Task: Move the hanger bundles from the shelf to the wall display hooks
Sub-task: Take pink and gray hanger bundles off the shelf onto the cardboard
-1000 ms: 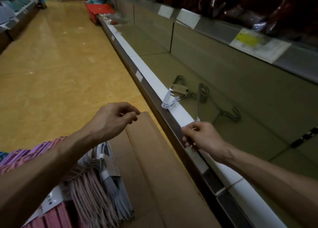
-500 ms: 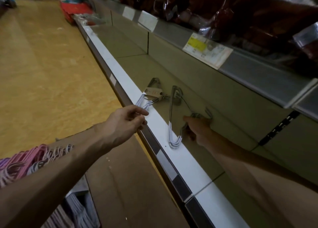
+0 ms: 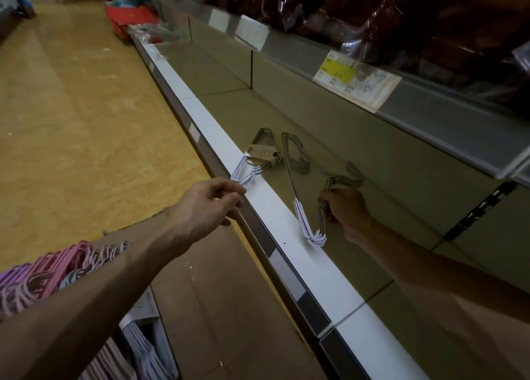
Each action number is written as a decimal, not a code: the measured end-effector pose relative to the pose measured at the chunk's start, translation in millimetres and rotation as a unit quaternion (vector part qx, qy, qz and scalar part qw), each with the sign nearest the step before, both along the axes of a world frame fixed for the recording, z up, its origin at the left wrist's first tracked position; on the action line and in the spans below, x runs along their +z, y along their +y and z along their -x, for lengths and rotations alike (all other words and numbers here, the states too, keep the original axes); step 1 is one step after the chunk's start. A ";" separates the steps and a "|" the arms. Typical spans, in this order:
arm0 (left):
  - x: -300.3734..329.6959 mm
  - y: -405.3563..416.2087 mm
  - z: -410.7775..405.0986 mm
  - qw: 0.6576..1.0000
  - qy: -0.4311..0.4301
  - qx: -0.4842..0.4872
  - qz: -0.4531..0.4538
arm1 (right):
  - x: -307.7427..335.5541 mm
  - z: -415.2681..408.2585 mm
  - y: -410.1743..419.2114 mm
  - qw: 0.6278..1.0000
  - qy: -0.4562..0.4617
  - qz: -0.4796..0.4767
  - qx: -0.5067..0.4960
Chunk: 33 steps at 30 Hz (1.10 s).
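Pick-up step at shelf [image 3: 289, 113]. Right hand [image 3: 348, 212] curled round near hanger bundle [image 3: 301, 207]; left hand [image 3: 209, 204] loosely curled, touching tagged bundle [image 3: 258, 161], grip unclear. Next, probably: secure both, lift clear of white lip [image 3: 275, 216].

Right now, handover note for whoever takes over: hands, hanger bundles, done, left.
Left hand: fingers curled by the shelf's white front edge, just short of the tagged hanger bundle; it holds nothing that I can see.
Right hand: inside the shelf, gripping the second hanger bundle, whose corner sticks out over the front edge.
Both bundles lie on the shelf. More hangers sit in the cardboard box below.
Done: right-hand grip only.
Left: lift both bundles out and hang them on the wall display hooks, which are not in view.
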<state>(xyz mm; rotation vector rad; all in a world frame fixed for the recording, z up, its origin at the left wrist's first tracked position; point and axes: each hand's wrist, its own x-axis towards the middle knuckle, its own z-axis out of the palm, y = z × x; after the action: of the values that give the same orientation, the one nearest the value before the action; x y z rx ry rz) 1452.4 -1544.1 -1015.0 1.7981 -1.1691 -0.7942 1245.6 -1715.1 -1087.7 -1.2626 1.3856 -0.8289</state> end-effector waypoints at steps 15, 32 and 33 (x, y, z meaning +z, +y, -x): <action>6.7 4.9 -23.9 0.987 0.118 0.112 0.007 | 37.5 -47.9 59.0 0.966 -0.059 0.002 0.253; 19.1 95.8 -104.9 0.964 0.131 0.230 0.014 | 62.5 -123.0 142.7 0.800 -0.246 -0.241 0.492; 19.9 100.7 -108.4 0.964 0.135 0.230 0.007 | 63.2 -126.9 145.9 0.779 -0.258 -0.263 0.508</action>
<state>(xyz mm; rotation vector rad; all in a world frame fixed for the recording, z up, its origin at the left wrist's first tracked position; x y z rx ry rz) 1560.8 -1443.4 -995.2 1.7865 -0.5468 -0.7195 1372.5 -1569.2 -1024.5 -1.0002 0.2919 0.0215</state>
